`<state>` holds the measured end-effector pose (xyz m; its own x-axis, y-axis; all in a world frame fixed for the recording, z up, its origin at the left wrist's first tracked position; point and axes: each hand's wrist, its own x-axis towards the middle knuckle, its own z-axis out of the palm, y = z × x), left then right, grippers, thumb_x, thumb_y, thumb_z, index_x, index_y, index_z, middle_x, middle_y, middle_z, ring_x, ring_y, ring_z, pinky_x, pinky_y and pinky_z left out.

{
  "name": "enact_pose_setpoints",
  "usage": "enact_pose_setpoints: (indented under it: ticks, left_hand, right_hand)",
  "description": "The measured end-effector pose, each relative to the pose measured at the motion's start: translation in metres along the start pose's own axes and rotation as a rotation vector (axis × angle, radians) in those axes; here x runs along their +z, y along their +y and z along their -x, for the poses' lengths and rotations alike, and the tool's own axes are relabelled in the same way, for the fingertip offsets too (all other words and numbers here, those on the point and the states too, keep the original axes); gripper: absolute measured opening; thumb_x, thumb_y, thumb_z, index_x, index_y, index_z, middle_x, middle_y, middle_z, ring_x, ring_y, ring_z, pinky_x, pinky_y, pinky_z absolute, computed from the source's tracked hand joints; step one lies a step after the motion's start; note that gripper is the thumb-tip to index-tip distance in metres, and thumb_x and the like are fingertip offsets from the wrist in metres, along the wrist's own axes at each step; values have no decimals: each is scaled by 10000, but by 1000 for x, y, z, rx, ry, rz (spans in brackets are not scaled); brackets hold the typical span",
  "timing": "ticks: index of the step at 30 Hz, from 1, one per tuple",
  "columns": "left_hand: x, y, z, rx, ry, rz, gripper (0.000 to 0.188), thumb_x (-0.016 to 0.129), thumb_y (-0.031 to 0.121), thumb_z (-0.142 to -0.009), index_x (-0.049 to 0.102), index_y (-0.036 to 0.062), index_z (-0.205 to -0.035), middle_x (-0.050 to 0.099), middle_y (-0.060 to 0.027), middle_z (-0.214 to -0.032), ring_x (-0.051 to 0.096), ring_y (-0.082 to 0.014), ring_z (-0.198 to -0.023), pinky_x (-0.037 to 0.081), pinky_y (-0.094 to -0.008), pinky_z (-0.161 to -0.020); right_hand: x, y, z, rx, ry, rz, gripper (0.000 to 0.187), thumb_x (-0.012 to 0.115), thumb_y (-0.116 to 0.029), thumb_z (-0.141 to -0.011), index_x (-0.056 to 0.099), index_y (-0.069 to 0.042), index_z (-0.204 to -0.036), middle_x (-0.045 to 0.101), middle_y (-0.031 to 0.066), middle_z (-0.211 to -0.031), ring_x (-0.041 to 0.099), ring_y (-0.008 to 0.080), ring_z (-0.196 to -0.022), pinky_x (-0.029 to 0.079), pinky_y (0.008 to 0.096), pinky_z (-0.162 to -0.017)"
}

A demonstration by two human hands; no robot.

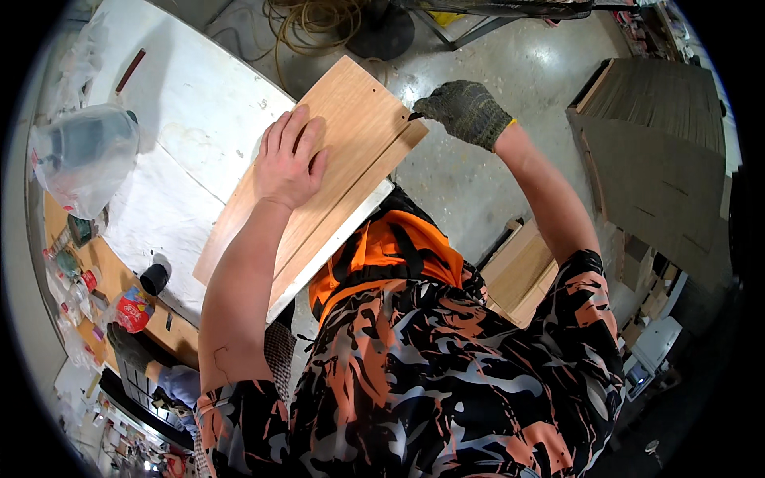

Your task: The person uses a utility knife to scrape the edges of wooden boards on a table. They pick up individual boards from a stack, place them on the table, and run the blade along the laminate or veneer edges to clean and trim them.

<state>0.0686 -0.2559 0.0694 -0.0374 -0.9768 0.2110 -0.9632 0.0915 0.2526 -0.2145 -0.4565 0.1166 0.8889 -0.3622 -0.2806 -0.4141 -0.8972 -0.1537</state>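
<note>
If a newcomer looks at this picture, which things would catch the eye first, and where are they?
Likely the bright orange cloth, near the picture's centre. Then the pale wooden board on the white table, with the bare left hand resting spread on it and the dark-gloved right hand at its upper-right end.

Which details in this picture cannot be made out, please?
In the head view:
- Dark object: mostly hidden by the gloved right hand, so its kind is unclear.
- Left palm: hidden beneath the back of the left hand.
- Board: its underside is hidden by its upper face.
- Hose coil: cut off by the top edge.
</note>
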Motion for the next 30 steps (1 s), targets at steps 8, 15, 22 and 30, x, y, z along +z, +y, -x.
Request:
enact_pose_setpoints:
  ticks: [8, 15, 22, 30]
  left_hand:
    - [2, -1, -2, 7, 12, -8, 450, 652, 245, -901, 572, 150, -1333, 464, -64, -1481, 457, -308, -1321, 415, -429, -1084]
    - [4, -1, 0, -1, 12, 3, 444, 648, 235, -915, 563, 157, -1344, 465, -60, -1481, 460, -311, -1317, 420, -428, -1080]
    - [6, -2, -1, 9, 13, -6, 455, 645, 237, -917, 562, 155, -1357, 471, -64, -1482, 464, -315, -1320, 420, -432, -1077]
    - [7, -2, 1, -15, -16, -25, 455, 635, 255, -926, 559, 163, -1365, 457, -52, -1495, 451, -308, -1336, 396, -434, -1099]
  right_hand:
    - [-7, 15, -14, -70, -99, 1, 443, 634, -47, -802, 699, -232, -1199, 718, 99, -980, 679, 317, -922, 551, 442, -783]
    - [-9, 19, -16, -152, -92, 77, 523, 690, -26, -759, 686, -250, -1232, 705, 90, -965, 675, 305, -928, 564, 429, -792]
    - [-6, 21, -18, -171, -83, 86, 507, 668, -6, -771, 698, -244, -1217, 708, 80, -1045, 672, 304, -974, 560, 416, -822]
    - [1, 24, -23, -205, -45, 123, 513, 668, 17, -769, 712, -244, -1208, 720, 56, -1105, 679, 287, -1007, 554, 408, -862]
